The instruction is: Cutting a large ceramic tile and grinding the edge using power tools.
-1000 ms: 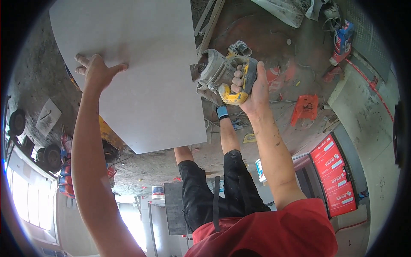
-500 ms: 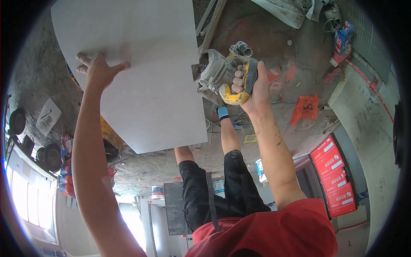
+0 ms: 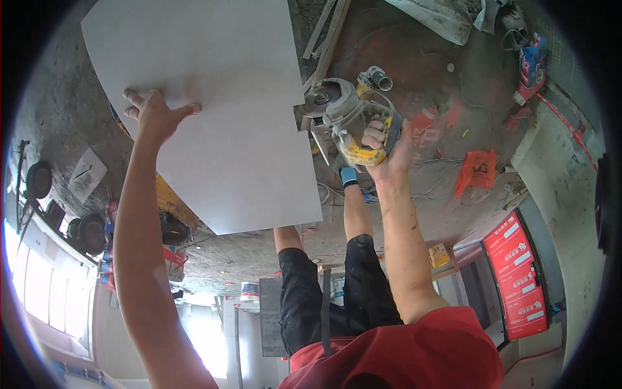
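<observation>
Head view: a large, flat, pale-grey sheet (image 3: 227,168), probably ceramic tile, lies in front of the person, its near edge above the knees. Its right edge bears a small rectangular notch. What supports it is not visible.

The left hand (image 3: 155,118) rests on the sheet's left part with fingers spread, grasping nothing. The right hand (image 3: 392,155) is clenched around the handle of a yellow-and-grey, dust-coated power cutter (image 3: 364,154). Its round dark disc (image 3: 322,97) stands just beside the notch; contact cannot be determined, nor whether the disc is spinning.

Judged from this arrangement, the step in hand is cutting at the notched edge. The next move calls for a steady left palm, the disc aligned with the notch, and fingers kept well apart from it.

Further out, long wooden strips (image 3: 334,35) lie beyond the cutter. A crumpled red plastic bag (image 3: 476,172) lies on the dusty grey-brown floor (image 3: 427,214) at right. A white bucket (image 3: 250,292) stands behind the legs.
</observation>
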